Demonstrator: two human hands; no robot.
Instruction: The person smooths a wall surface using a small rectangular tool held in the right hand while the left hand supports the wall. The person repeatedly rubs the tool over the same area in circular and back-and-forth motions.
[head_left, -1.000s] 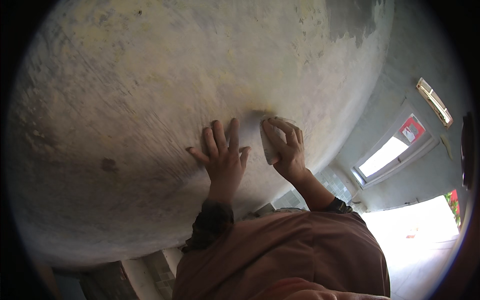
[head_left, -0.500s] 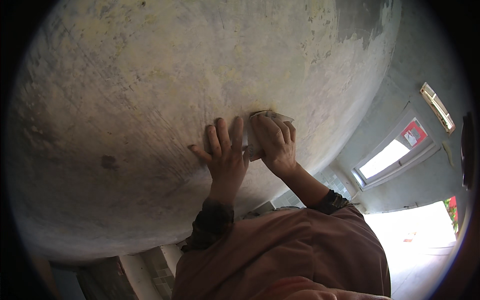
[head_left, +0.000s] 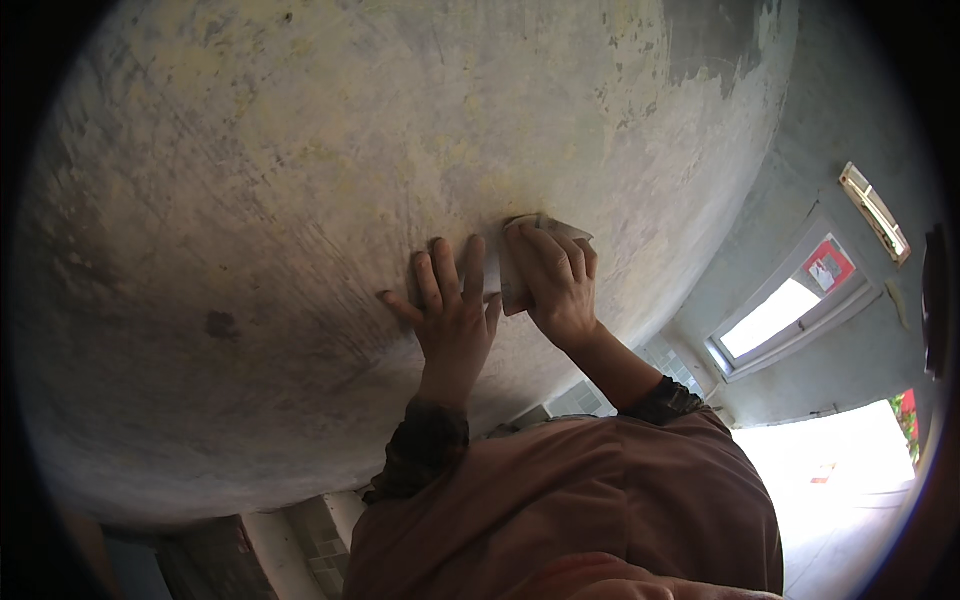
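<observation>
The plaster wall in front of me is patchy grey and yellowish, with dark streaks on its left part. Flat against it, with fingers spread, rests my left hand; nothing is in it. Just to its right, my right hand is closed over a folded piece of sandpaper and presses it to the wall. Edges of the sandpaper stick out on the left of the fingers and above them; the rest is hidden under the hand. A small gap separates the left little finger from the sandpaper.
A dark grey patch with ragged edges marks the wall at upper right. Beyond the wall's right edge are a window with a red-framed sheet, a pale slatted fixture and a bright doorway. Light tiles show low behind my right arm.
My right hand has slid slightly up and to the right with the sandpaper, widening the gap to my left hand. My left hand stays in place on the wall.
</observation>
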